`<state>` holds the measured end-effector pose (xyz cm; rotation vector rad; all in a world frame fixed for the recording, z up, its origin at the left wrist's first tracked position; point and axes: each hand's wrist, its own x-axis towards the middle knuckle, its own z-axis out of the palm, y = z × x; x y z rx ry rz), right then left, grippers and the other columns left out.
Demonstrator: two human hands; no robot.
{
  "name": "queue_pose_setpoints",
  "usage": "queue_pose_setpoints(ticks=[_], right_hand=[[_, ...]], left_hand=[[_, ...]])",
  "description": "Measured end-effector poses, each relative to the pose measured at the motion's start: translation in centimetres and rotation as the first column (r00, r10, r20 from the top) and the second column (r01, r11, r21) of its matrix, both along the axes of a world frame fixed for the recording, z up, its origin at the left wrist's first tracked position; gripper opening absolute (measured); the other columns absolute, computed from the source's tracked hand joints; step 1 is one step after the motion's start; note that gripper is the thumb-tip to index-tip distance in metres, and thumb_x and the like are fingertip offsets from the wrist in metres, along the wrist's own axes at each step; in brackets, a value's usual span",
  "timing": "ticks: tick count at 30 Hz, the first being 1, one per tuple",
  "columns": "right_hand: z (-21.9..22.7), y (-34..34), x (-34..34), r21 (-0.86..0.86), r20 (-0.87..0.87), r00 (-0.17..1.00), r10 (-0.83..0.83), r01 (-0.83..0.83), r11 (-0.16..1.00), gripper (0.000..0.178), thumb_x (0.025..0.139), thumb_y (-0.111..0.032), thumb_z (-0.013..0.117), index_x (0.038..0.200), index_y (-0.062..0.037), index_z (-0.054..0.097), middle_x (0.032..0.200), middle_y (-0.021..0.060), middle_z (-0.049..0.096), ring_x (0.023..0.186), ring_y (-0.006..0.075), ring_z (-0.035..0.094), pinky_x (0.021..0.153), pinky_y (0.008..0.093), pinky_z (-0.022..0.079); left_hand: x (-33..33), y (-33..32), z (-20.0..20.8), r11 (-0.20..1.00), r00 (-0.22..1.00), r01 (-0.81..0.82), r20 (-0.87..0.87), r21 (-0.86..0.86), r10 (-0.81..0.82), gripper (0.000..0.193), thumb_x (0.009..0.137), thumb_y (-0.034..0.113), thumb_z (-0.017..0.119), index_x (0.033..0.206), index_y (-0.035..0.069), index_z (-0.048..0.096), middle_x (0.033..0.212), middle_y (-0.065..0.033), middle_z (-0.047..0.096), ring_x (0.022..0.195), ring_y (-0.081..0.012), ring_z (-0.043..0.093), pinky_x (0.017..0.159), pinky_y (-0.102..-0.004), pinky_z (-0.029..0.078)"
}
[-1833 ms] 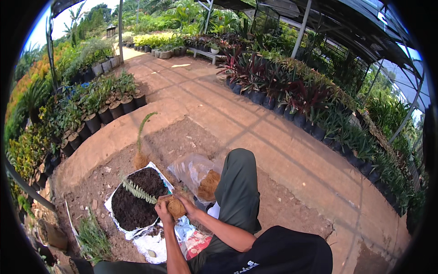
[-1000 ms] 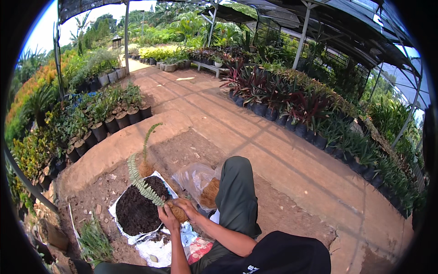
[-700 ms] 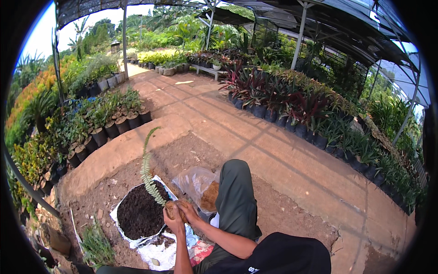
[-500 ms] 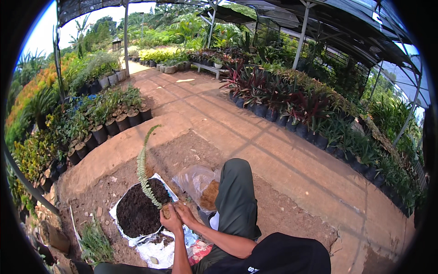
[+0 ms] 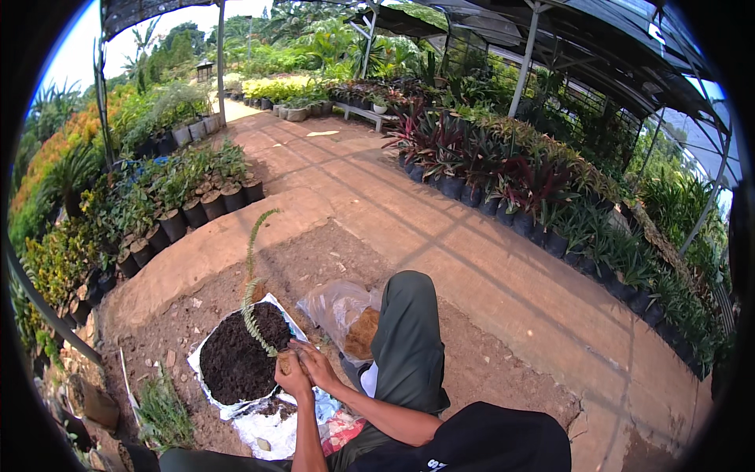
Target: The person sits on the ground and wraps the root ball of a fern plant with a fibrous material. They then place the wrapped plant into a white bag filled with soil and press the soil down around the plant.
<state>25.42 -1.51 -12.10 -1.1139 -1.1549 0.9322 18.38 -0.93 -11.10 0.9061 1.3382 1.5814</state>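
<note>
A long green fern frond [image 5: 251, 313] arches up and away from a brown fibrous clump [image 5: 287, 361] at its base. My left hand [image 5: 292, 381] is closed round the clump from the left. Against its other side, my right hand [image 5: 316, 366] presses with bent fingers. Both hands are just past the right edge of an opened white sack [image 5: 206, 383] of dark soil [image 5: 242, 358]. My fingers partly hide the clump, and any roots inside it cannot be seen.
A clear plastic bag [image 5: 334, 305] of brown fibre [image 5: 362, 333] lies beside my raised knee [image 5: 409, 322]. White and red wrappers [image 5: 344, 431] lie under my forearms. Potted plants [image 5: 173, 224] line the left, and red-leaved plants [image 5: 448, 145] the right of the paved path [image 5: 409, 212].
My right hand has shifted up slightly over the clump, its fingers more raised. The frond has swayed and twisted a little. Both hands keep hold of the clump.
</note>
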Motion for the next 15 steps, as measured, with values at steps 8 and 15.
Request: queue_pose_setpoints(ticks=[8,15], right_hand=[[3.1,-1.2,-0.1,0.356,0.158,0.985,-0.069,0.009,0.934,0.035,0.099,-0.026,0.051,0.117,0.0014,0.063,0.123,0.0180,0.062,0.120,0.0319,0.057,0.103,0.0389,0.043],[1.7,-1.4,-0.8,0.300,0.109,0.957,-0.271,0.228,0.926,0.022,0.094,-0.014,0.054,0.100,0.0035,0.066,0.102,0.0180,0.067,0.097,0.0319,0.066,0.086,0.0383,0.050]], left_hand=[[-0.9,0.3,1.6,0.998,0.982,0.064,0.176,0.003,-0.064,0.046,0.103,0.038,0.053,0.094,-0.005,0.066,0.082,-0.0062,0.066,0.071,-0.0121,0.057,0.065,-0.0298,0.047],[-0.4,0.2,0.9,0.994,0.993,0.080,0.096,-0.074,-0.072,0.044,0.102,0.035,0.055,0.086,-0.005,0.066,0.076,-0.0052,0.064,0.070,-0.0107,0.053,0.064,-0.0304,0.044]])
